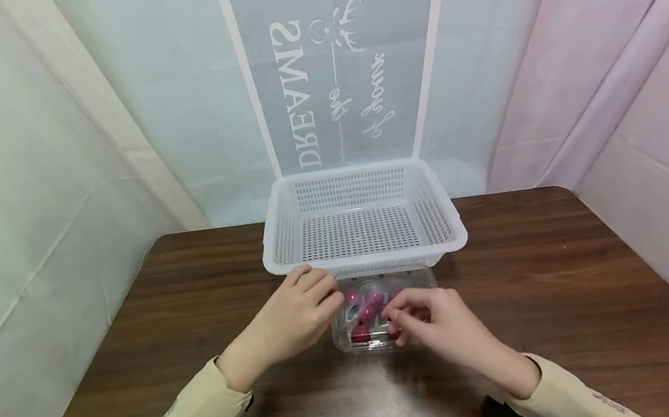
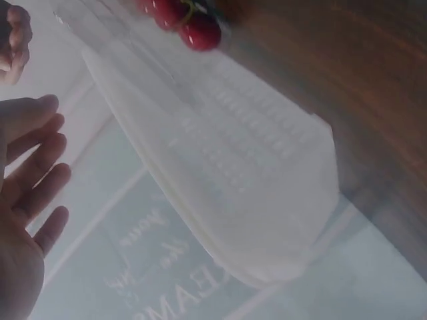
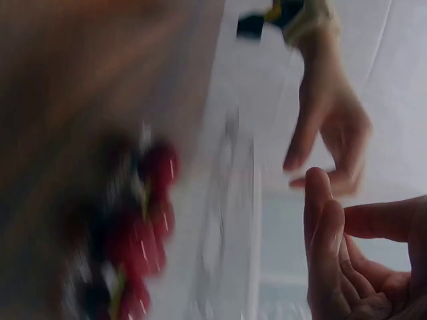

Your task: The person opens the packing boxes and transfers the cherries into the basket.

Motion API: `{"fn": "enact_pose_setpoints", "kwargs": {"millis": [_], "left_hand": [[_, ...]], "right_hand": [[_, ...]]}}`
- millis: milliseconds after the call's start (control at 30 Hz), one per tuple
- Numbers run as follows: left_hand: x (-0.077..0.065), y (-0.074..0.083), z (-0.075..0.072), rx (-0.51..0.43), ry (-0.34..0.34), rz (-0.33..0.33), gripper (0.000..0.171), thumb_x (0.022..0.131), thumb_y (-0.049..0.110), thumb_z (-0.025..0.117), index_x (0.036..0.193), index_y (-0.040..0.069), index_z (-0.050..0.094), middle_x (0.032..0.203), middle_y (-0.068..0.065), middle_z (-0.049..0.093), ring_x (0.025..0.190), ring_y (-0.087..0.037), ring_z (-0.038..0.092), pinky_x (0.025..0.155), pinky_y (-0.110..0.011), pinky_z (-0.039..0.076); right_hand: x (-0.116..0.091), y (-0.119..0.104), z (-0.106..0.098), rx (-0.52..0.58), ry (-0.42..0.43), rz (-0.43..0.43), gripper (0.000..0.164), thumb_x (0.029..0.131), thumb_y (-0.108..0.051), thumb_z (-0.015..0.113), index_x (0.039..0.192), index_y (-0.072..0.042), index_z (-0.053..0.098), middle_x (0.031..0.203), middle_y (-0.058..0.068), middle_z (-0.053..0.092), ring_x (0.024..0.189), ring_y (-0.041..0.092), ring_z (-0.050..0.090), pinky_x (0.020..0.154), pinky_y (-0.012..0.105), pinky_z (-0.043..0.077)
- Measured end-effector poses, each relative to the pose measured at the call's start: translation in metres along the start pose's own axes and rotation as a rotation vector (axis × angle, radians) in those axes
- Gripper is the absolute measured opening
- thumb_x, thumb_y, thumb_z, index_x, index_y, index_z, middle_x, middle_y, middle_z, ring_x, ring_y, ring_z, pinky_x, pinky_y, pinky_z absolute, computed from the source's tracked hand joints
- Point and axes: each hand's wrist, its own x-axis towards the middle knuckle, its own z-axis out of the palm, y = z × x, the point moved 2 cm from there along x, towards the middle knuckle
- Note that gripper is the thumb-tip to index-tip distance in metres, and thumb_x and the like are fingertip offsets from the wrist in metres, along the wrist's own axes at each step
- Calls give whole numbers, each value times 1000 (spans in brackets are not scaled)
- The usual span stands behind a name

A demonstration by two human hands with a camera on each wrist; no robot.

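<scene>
A clear plastic box (image 1: 419, 278) holds several round, shiny red fruits (image 1: 366, 313). Green stems run between the red fruits (image 2: 200, 31) in the left wrist view, where they look like cherries. My left hand (image 1: 302, 308) is at the box's left side, its fingers relaxed and slightly spread; nothing shows in its grasp. Over the right part of the box is my right hand (image 1: 430, 318), thumb and fingers loosely bent close to the fruits. No held thing shows at the right hand (image 3: 360, 253) in its wrist view, where the fruits (image 3: 137, 243) are blurred.
A white perforated plastic basket (image 1: 451, 229) stands directly behind the box on the brown wooden table (image 1: 535, 282). Pale cloth (image 1: 175, 116) with printed lettering hangs behind, and white cloth walls flank both sides.
</scene>
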Motion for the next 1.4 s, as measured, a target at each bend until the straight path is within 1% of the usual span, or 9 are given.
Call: {"fn": "enact_pose_setpoints", "kwargs": {"millis": [100, 233, 367, 500, 633, 800, 1100, 1233, 1400], "left_hand": [[-2, 6, -2, -38, 2, 54, 13, 86, 10, 52, 77, 12, 61, 84, 0, 57, 87, -21, 55, 87, -37, 43], [-5, 11, -3, -96, 0, 90, 10, 80, 10, 60, 72, 15, 60, 81, 3, 54, 84, -19, 53, 87, -36, 41], [-7, 14, -3, -154, -30, 107, 10, 80, 14, 64, 71, 18, 62, 81, 5, 54, 86, -17, 53, 89, -36, 40], [-9, 17, -1, -188, -64, 116, 14, 81, 16, 66, 68, 20, 62, 81, 7, 53, 85, -15, 51, 90, -37, 39], [-11, 19, 0, -198, -78, 112, 17, 80, 19, 69, 66, 20, 61, 80, 7, 52, 85, -14, 51, 91, -38, 38], [-14, 19, 3, -224, -94, 79, 15, 78, 20, 72, 67, 20, 62, 82, 7, 53, 86, -15, 51, 91, -38, 38], [-20, 24, 12, -266, -118, 48, 13, 79, 20, 71, 70, 20, 62, 86, 8, 53, 88, -13, 50, 93, -36, 37], [-20, 24, 14, -279, -110, 30, 13, 77, 23, 75, 71, 19, 64, 95, 5, 57, 94, -14, 51, 92, -34, 38], [-17, 24, 15, -286, -124, 30, 12, 75, 22, 76, 72, 17, 66, 111, 0, 63, 107, -17, 55, 97, -33, 40]], "right_hand": [[-4, 1, 17, 176, -151, 68, 16, 93, -13, 58, 99, -2, 68, 81, 14, 71, 65, 16, 69, 57, 34, 56], [-10, 5, 38, 375, -327, 178, 27, 95, -12, 54, 111, 8, 62, 91, 20, 70, 73, 19, 70, 61, 38, 57], [-15, 11, 56, 522, -469, 282, 35, 97, -15, 49, 120, 9, 57, 101, 24, 68, 81, 20, 69, 64, 34, 57], [-17, 15, 68, 581, -532, 382, 38, 98, -20, 47, 125, 5, 55, 108, 20, 68, 87, 20, 69, 63, 25, 53], [-18, 19, 74, 653, -538, 477, 43, 98, -26, 47, 129, 2, 52, 111, 14, 67, 92, 20, 68, 66, 26, 53], [-15, 26, 78, 743, -515, 551, 46, 99, -32, 45, 133, -1, 50, 115, 10, 66, 94, 17, 66, 71, 26, 52], [-11, 38, 78, 780, -455, 640, 51, 95, -43, 50, 133, -8, 52, 109, 1, 68, 89, 13, 66, 71, 24, 50], [-9, 41, 79, 812, -407, 677, 49, 92, -44, 56, 129, -12, 56, 104, -3, 69, 86, 10, 65, 70, 22, 50], [-5, 45, 80, 849, -352, 722, 39, 89, -42, 60, 120, -18, 63, 101, -6, 68, 85, 7, 63, 70, 21, 49]]}}
